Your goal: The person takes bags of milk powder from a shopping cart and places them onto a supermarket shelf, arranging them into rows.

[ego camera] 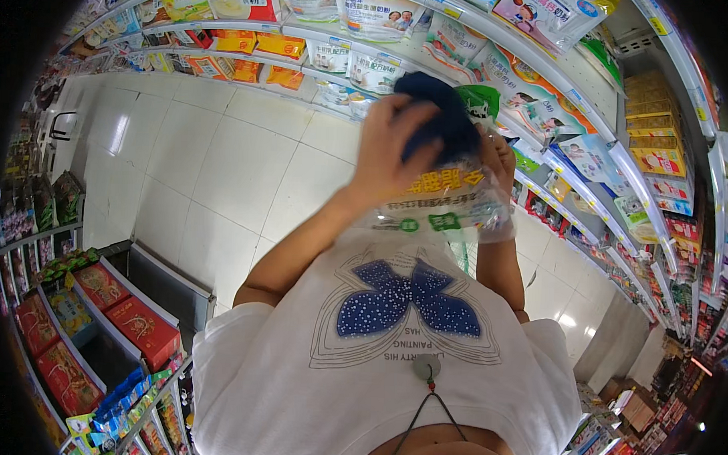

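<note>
My left hand (394,141), slightly blurred, has its fingers curled over a dark blue cloth (443,113). That cloth lies against the upper part of a clear-and-white plastic pouch (443,200) bearing yellow and green print. At the pouch's right edge, my right hand (500,153) grips it, with the fingers partly hidden behind the film. The pouch is in front of my chest, tilted, and its lower edge overlaps my white T-shirt. A green top part of a package (479,102) shows behind the cloth; whether it belongs to the same pouch I cannot tell.
Curved shelves (461,23) with milk powder bags (380,16) run ahead and to the right. Orange packs (280,46) line them farther left. Yellow boxes (655,156) stand at right. A display rack with red gift boxes (144,328) is at lower left, on the tiled floor (234,157).
</note>
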`<state>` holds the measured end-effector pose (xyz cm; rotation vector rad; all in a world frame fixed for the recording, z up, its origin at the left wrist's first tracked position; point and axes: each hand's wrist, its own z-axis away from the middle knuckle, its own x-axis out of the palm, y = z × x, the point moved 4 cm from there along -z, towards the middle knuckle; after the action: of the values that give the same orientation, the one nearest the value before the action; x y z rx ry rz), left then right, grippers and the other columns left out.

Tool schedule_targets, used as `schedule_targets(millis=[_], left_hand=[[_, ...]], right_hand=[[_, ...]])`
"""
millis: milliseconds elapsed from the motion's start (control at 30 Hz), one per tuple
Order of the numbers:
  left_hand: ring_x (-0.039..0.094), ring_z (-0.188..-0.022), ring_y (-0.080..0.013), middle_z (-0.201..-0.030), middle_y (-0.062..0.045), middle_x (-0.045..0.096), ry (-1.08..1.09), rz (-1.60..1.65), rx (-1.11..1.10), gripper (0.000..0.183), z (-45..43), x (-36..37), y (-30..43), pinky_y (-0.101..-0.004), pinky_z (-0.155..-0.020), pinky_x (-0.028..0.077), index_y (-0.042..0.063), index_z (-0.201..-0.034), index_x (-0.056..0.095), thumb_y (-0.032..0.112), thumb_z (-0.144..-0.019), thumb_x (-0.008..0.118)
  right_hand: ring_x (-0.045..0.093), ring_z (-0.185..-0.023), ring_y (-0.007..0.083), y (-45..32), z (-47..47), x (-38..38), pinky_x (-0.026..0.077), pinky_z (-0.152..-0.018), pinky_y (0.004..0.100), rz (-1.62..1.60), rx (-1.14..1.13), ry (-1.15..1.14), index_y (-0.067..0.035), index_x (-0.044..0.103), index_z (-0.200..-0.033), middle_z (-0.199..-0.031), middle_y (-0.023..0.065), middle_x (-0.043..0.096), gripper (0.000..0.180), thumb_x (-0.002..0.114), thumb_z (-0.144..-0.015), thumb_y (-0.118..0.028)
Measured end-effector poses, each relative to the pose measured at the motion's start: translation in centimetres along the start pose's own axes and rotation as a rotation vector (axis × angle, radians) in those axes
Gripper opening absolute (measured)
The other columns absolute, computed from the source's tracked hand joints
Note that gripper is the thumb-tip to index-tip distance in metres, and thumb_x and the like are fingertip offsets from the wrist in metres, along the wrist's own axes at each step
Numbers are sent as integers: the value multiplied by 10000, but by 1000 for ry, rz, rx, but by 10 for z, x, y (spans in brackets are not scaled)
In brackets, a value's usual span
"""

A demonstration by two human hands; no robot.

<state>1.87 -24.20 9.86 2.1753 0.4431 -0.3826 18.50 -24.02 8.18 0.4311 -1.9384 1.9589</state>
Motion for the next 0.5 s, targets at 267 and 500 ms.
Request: schedule_targets(millis=[267, 500], left_hand=[[453, -1060, -343, -1074, -152, 479, -286, -45, 266, 504, 41, 7, 12, -457, -927, 356, 143, -1044, 598, 173, -570, 768], [493, -1139, -162, -1246, -67, 528, 66, 1319, -1184, 529, 81, -33, -91, -332, -965, 392, 98, -1297, 454, 466, -918, 438]], right_hand=[[626, -731, 145, -25, -18, -26, 498, -640, 257, -217, 131, 259, -9, 613, -997, -873, 56, 651, 226, 569, -864, -187], [496, -1131, 238, -1, -18, -33, 369, -995, 384, -331, 110, 146, -28, 482, -1251, -1218, 119, 533, 449, 423, -907, -312]])
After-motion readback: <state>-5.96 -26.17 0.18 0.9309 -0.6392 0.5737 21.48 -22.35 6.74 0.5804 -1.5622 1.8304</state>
